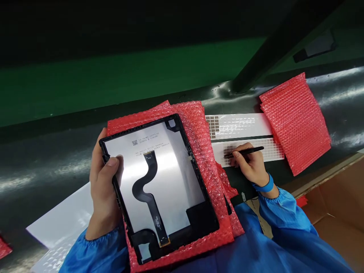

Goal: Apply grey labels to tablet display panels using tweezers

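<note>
My left hand [104, 182] grips the left edge of a tablet screen assembly [173, 189], its thumb on the silvery back. A black S-shaped flex cable [142, 189] runs down that back, inside a black frame. Under the assembly lie red bubble-wrap pouches [193, 117]. My right hand [250, 163] holds a thin black pen-shaped tool, perhaps tweezers [250, 150], between thumb and fingers. Its tip meets a white sheet of small stickers [273, 148], laid out in a grid. Just above is another white sticker sheet [241, 125] with some dark squares at its left end.
More red bubble-wrap pouches [295, 121] are stacked at the right, overlapping the sheets' ends. A dark post [264, 49] rises behind the bench. White sheets [68, 212] lie at the left. At the lower right stands an open cardboard box [338, 204].
</note>
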{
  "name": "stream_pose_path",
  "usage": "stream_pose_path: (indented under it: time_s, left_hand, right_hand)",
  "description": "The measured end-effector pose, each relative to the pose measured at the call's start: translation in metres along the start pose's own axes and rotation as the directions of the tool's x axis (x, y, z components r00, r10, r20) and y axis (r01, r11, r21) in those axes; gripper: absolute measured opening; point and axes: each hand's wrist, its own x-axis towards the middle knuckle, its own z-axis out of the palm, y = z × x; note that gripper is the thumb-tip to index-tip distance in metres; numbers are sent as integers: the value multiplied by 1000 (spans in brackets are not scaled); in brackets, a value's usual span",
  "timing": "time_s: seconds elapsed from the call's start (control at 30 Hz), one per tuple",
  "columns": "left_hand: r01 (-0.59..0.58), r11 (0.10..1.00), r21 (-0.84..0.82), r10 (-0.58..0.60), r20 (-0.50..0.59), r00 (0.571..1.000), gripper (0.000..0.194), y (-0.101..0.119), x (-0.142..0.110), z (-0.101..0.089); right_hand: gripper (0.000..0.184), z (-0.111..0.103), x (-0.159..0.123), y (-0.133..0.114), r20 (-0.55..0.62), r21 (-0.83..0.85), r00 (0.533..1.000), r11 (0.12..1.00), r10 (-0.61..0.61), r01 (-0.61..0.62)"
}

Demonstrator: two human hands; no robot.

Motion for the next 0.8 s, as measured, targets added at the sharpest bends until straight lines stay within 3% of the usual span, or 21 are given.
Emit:
stream_pose_path:
  time_s: [0.33,0.63,0.8]
  left_hand:
    - [-40,999,-11,41,39,998,68,-7,4,-6]
    - [-20,998,-52,22,43,999,69,-6,2,-5]
    - [-46,999,-16,47,48,998,66,-7,3,-5]
  right_hand:
    - [33,0,0,-3,8,-24,1000,1000,-9,9]
    - [25,-1,-1,-1,23,-63,998,997,-51,53]
    - [28,-2,-1,1,33,-52,999,999,-16,18]
